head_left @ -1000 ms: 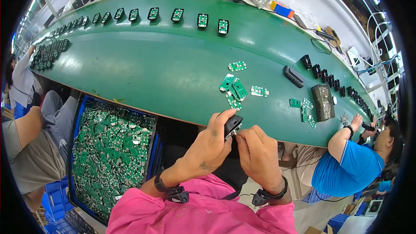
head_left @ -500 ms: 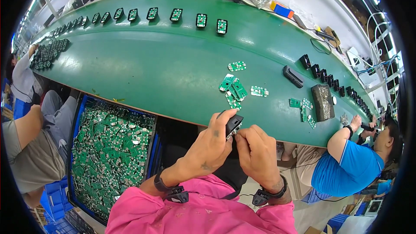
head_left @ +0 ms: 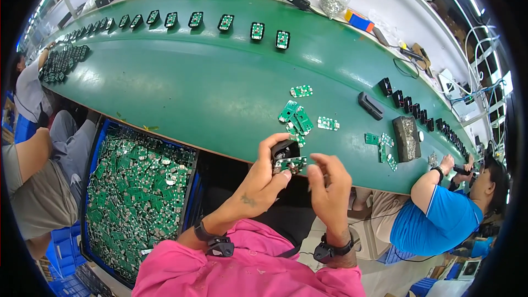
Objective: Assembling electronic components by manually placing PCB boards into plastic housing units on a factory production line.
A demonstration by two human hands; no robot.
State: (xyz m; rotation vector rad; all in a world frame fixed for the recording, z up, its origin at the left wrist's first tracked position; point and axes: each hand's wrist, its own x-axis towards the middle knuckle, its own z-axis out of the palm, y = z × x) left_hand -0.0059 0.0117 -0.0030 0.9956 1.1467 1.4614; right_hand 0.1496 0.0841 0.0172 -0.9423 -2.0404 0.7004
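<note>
My left hand (head_left: 256,187) grips a small black plastic housing (head_left: 282,148) just off the table's front edge. A green circuit board (head_left: 291,164) sits tilted at the housing's open side, with my left thumb against it. To the right of them, my right hand (head_left: 331,190) is apart from the board, its thumb and fingers spread with nothing between them. Beyond my hands on the green table lies a small pile of circuit boards (head_left: 296,116). Single boards lie beside it, one at the right (head_left: 328,124) and one farther back (head_left: 301,91).
Housings with boards (head_left: 282,39) stand in a row along the back. A crate of boards (head_left: 192,201) stands at my left. At right are a dark block (head_left: 406,140), a black case (head_left: 370,105), empty housings (head_left: 397,98) and a co-worker in blue (head_left: 437,220).
My left hand has turned the housing, so its open side and the board now show. My right hand has come away from it and opened.
</note>
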